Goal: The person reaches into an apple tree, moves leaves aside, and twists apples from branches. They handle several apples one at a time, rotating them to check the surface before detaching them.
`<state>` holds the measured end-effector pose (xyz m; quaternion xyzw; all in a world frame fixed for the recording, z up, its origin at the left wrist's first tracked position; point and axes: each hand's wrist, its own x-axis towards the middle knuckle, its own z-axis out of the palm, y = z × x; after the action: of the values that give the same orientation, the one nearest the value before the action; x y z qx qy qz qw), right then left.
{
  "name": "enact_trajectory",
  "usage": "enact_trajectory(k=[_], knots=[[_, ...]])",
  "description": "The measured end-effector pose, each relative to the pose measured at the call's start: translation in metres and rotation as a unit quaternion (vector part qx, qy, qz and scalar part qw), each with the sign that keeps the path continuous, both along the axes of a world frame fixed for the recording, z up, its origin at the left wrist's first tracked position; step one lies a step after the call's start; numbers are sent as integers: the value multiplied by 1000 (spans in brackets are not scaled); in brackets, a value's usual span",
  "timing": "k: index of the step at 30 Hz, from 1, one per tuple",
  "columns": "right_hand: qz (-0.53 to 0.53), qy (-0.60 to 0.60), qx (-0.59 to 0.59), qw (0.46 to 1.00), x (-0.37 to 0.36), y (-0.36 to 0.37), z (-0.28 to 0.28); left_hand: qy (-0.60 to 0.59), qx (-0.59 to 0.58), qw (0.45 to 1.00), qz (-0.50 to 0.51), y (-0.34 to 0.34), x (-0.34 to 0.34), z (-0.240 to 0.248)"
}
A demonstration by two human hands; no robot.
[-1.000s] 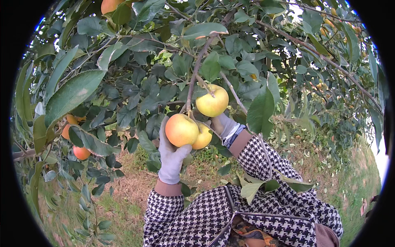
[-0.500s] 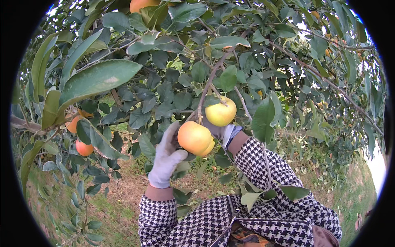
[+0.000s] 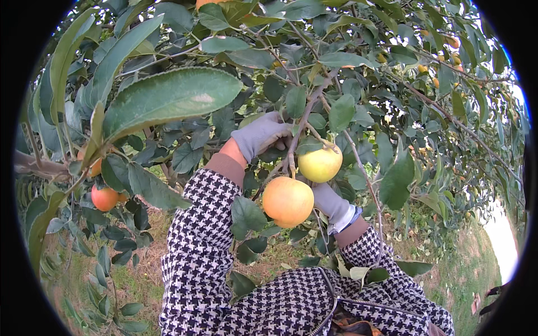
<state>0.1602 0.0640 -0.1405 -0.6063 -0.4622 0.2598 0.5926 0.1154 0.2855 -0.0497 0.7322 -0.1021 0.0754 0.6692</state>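
Observation:
A yellow-orange apple point(image 3: 288, 202) hangs from the branch point(image 3: 302, 120) in the middle of the view. Just above it to the right is a yellow-green apple point(image 3: 320, 164). My left hand point(image 3: 262, 134), in a grey glove, has reached up beside the branch, left of the yellow-green apple. Its fingers curl inward near the stem, and whatever they grip is hidden. My right hand point(image 3: 332, 206), gloved too, is below the yellow-green apple and right of the orange one. Its fingers are out of sight behind the fruit.
A large leaf point(image 3: 174, 101) hangs close in the upper left. Red-orange apples point(image 3: 105, 198) hang at the left among foliage. A thin twig point(image 3: 367, 185) runs down right of my right hand. Grass point(image 3: 151, 280) lies below.
My left hand has left the side of the orange apple and moved up to the branch. A yellow fruit behind the orange apple no longer shows. Both apples appear further right and lower.

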Motion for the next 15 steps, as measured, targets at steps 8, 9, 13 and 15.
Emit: enact_trajectory(k=[8,9,13,15], knots=[[-1,76,-62,995,13,-25,-17,4,9,999,-39,15,-9,-36],[-7,68,-67,995,14,-27,-19,5,121,992,-33,21,-12,-39],[-34,47,-44,997,12,-33,-24,35,155,987,-16,23,-19,-41],[-16,78,-50,996,14,-34,-21,13,-69,997,14,11,-21,-25]])
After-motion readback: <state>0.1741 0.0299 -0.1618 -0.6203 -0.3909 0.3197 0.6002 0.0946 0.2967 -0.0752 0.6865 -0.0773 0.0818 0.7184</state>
